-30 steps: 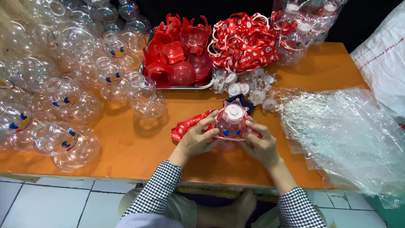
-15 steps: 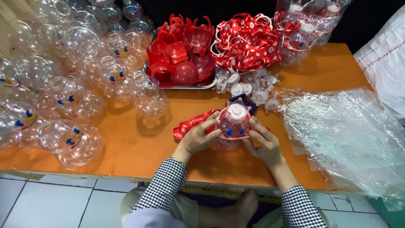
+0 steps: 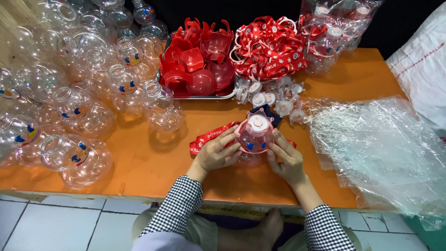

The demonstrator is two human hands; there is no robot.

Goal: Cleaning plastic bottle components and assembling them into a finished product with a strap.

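A clear snowman-shaped plastic bottle (image 3: 255, 135) with a red crown-like collar and a white lid stands on the orange table (image 3: 153, 162), gripped from both sides. My left hand (image 3: 216, 151) presses its left side, and my right hand (image 3: 286, 158) presses its right side. A red printed strap (image 3: 209, 136) lies under my left hand's fingers and runs beneath the bottle. Something dark lies just behind the bottle, mostly hidden.
Many empty clear bottles (image 3: 74, 107) crowd the table's left half. A metal tray (image 3: 204, 95) of red plastic collars stands at the back, with a heap of red straps (image 3: 269, 51), white lids (image 3: 269, 95) and bagged bottles (image 3: 332, 32). Clear plastic bags (image 3: 376, 148) cover the right.
Both hands have stayed on the bottle, with only small shifts of the fingers around its body. The camera view has drifted slightly.
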